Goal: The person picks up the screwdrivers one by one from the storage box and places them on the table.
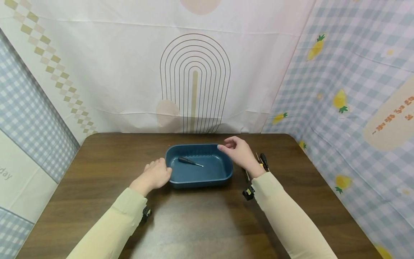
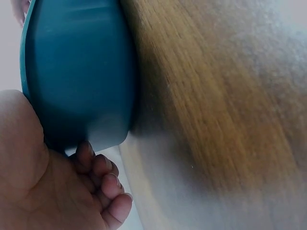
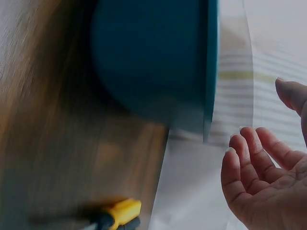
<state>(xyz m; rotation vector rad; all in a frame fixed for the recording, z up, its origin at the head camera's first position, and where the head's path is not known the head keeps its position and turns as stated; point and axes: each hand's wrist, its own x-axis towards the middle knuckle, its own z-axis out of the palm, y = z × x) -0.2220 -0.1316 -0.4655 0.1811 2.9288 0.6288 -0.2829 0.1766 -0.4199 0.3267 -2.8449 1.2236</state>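
Note:
A dark blue rectangular tray [image 1: 198,184] stands on the table. Inside it lies a screwdriver [image 1: 187,160] with a black handle and a thin metal shaft. At the tray's left end, my left hand [image 1: 155,174] holds the rim; in the left wrist view its thumb reaches over the edge and its fingers [image 2: 112,186] curl near the outer wall. Over the tray's right back corner hovers my right hand [image 1: 240,154], fingers loosely bent and thumb apart. Nothing is in that hand, and the right wrist view shows a gap between its fingers [image 3: 256,160] and the tray.
To the right of the tray, partly hidden by the right wrist, lie several tools, among them a black-handled one [image 1: 263,160] and one with a yellow part [image 3: 125,211]. The brown wooden table [image 1: 200,223] ends at a patterned cloth [image 1: 136,72] behind.

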